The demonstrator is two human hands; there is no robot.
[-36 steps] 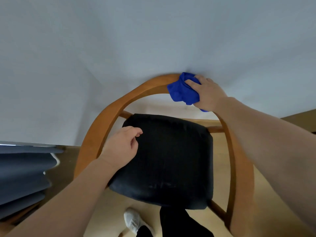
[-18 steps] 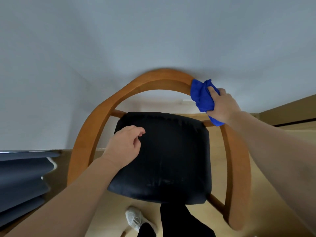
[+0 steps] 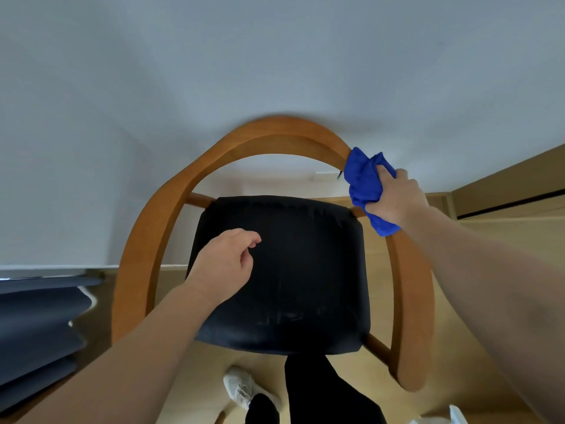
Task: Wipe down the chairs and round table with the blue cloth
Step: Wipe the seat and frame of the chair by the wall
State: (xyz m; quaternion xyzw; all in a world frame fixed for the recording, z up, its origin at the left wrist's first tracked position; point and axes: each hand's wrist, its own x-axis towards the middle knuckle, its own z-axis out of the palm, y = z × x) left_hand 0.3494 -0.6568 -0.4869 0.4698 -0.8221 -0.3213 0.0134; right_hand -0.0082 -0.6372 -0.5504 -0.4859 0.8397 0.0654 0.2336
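Chair (image 3: pixel 143 240): the curved wooden rail frames the black seat (image 3: pixel 305 270). In the past second the wipe has moved from the rail's crest round to its right bend. Judgement: crest covered, right arm next.

Right hand (image 3: pixel 397 197): fingers clamped on the cloth.

Left hand (image 3: pixel 223 264): over the seat, fingers loosely curled, holding nothing.

Blue cloth (image 3: pixel 363 182): bunched and pressed on the rail. Its long axis follows the rail, tail pointing toward the person.

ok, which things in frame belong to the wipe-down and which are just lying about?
Job:
- blue cloth, bunched against the chair's wooden rail
- right hand, gripping the cloth
- black seat
- left hand, over the seat, holding nothing

Not part of it:
- dark grey pleated item, at left
- white shoe, on the person's foot
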